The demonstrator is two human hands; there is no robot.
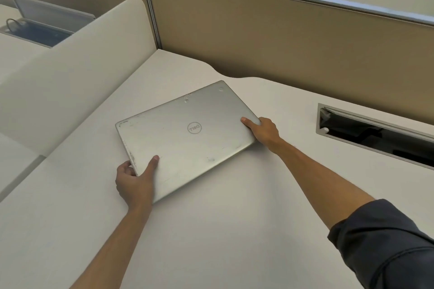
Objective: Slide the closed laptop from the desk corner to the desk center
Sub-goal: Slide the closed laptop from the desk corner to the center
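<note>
A closed silver laptop with a round logo on its scuffed lid lies at an angle on the white desk, a little way out from the far left corner. My left hand grips its near left corner, thumb on the lid and fingers curled around the edge. My right hand holds the right corner, thumb on top and fingers hidden under or behind the edge.
A cream divider bounds the desk's left side and a tan partition runs along the back. An open cable slot is cut into the desk at the right. Another desk with a cable tray lies beyond the divider.
</note>
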